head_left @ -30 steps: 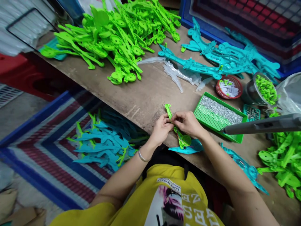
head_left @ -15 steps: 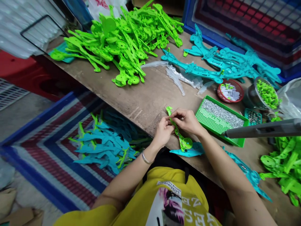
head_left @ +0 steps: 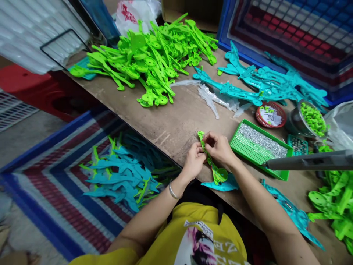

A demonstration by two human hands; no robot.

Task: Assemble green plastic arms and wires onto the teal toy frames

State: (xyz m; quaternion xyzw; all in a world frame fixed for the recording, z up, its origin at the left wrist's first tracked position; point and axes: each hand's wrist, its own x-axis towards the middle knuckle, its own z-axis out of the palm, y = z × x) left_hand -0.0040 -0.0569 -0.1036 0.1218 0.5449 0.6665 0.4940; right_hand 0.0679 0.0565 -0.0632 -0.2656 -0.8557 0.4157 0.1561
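Note:
A long green plastic part (head_left: 220, 174) with a round end lies tilted between my hands at the table's front edge, over a flat blue plastic piece (head_left: 233, 183). My left hand (head_left: 194, 160) grips its middle from the left, fingers closed round it. My right hand (head_left: 217, 147) bends over its upper half, thumb and forefinger pinched together. Whatever small thing that pinch may hold is too small to make out. Right of my hands stands a green tray (head_left: 260, 149) with many small silvery metal pieces.
Green parts (head_left: 154, 59) are heaped at the back left, blue parts (head_left: 264, 79) at the back right. A red basket (head_left: 270, 115) and a metal bowl (head_left: 310, 117) stand behind the tray. A grey bar (head_left: 306, 161) juts in from the right. A blue-rimmed crate (head_left: 46, 147) sits below the table.
The view has shifted slightly, so the scene sits lower. My right hand's fingers have lifted a little and curled more tightly above the green part; my left hand still holds it.

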